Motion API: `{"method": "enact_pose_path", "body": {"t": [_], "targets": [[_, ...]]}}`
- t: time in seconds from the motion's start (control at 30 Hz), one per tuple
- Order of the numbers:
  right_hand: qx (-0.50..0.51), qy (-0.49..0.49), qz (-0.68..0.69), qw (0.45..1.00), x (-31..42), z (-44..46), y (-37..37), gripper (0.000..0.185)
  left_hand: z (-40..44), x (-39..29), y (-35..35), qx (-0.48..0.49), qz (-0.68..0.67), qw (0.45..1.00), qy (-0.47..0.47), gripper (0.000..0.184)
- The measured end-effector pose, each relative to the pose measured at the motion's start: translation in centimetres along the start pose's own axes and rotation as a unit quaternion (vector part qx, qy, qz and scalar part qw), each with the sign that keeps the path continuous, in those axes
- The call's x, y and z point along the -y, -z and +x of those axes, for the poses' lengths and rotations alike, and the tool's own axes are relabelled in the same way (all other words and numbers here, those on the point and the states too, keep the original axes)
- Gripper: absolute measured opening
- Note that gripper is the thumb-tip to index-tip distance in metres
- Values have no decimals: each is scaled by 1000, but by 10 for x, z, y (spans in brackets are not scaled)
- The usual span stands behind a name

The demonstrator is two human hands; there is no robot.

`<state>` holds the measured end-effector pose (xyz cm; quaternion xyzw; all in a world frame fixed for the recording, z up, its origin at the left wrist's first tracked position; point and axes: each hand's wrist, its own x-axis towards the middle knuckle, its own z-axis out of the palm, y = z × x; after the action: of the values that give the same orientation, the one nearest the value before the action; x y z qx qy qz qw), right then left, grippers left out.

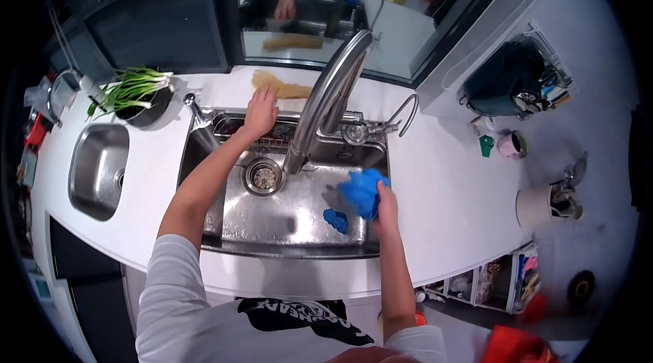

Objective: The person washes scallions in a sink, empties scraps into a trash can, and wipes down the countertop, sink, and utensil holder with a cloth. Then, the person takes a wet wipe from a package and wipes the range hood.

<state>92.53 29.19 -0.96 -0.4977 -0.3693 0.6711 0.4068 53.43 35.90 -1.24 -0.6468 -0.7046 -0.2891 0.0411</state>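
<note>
My left hand (261, 113) reaches over the back edge of the sink (292, 249), fingers stretched out. Its fingertips meet the edge of a long tan piece, cloth or loofah-like (289, 90), on the counter; I cannot tell whether they touch it. Below that hand sits a wire rack (279, 142) with dark items. Over the right side of the sink, my right hand (386, 208) is closed on a crumpled blue cloth-like bundle (362, 192). A smaller crumpled blue piece (335, 221) lies on the sink floor. The drain (263, 176) is left of the faucet.
A tall curved faucet (323, 94) arches over the sink's middle. Green onions (136, 91) lie in a dark pot (151, 110) at left, near a small second sink (101, 173). At right stand a pink cup (511, 145) and a pale utensil holder (534, 208).
</note>
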Motion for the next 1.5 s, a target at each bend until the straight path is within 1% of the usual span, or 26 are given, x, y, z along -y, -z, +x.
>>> {"method": "enact_pose_path", "body": {"t": [0.07,0.17,0.2,0.23,0.33,0.37,0.4,0.43,0.47,0.5,0.57,0.63,0.67,0.73,0.83,0.9,0.93,1.0,1.07,1.13,1.2,1.23,1.27,1.37,1.47,1.5], "targets": [[-21,93,53,994,42,6,-40,37,16,5,-6,36,30,999,-9,59],[-66,217,24,974,105,31,-100,34,35,14,-18,38,37,998,-43,67],[-88,262,-64,959,114,58,-104,34,39,17,-23,34,46,997,-48,68],[-82,288,-27,954,135,68,-125,31,43,24,-30,45,56,996,-45,67],[-147,240,-3,960,161,137,-142,28,50,38,-42,52,72,996,-16,60],[-168,233,-42,957,164,152,-143,28,53,45,-51,63,94,994,-4,53],[-189,225,-81,953,163,175,-138,29,52,48,-52,57,113,992,-10,36],[-213,291,-180,915,126,269,-85,29,50,50,-52,42,100,994,-13,33],[-198,314,-209,905,96,322,-52,29,50,53,-52,29,88,996,-16,30],[-199,307,-264,892,91,325,-53,28,53,55,-49,29,88,996,-19,27],[-201,303,-390,846,108,282,-83,25,52,54,-36,35,86,996,-17,22],[-184,341,-450,805,124,227,-116,23,50,56,-26,-18,59,998,4,18],[-174,364,-442,801,124,200,-127,22,51,60,-21,-44,45,998,14,17],[-163,383,-359,835,103,150,-136,19,54,70,-7,-85,22,995,37,16],[-141,372,-185,899,19,90,-124,22,59,79,31,-108,-15,993,50,14],[-66,389,-412,821,-4,71,-156,28,59,88,45,-112,-28,992,47,12],[18,426,-510,747,-2,65,-180,32,56,89,48,-112,-39,992,49,11],[43,446,-456,768,-7,97,-215,50,56,90,56,-120,-58,990,46,10],[-85,436,-469,764,-13,159,-237,62,51,86,67,-113,-67,990,48,10],[-231,343,-460,785,1,226,-248,75,44,86,77,-113,-74,990,36,10],[-423,275,-514,694,7,279,-237,82,37,87,89,-86,-91,991,47,11],[-460,175,-471,732,21,284,-235,81,34,90,94,-80,-97,991,47,11],[-489,74,-423,759,33,288,-236,81,33,93,96,-75,-102,991,48,11],[-547,3,-431,718,17,312,-240,82,32,103,100,-92,-93,991,31,11],[-526,26,-600,602,-9,331,-217,79,36,115,97,-93,-99,990,34,11],[-504,17,-635,585,7,309,-229,63,37,118,96,-89,-104,990,40,11]]}}
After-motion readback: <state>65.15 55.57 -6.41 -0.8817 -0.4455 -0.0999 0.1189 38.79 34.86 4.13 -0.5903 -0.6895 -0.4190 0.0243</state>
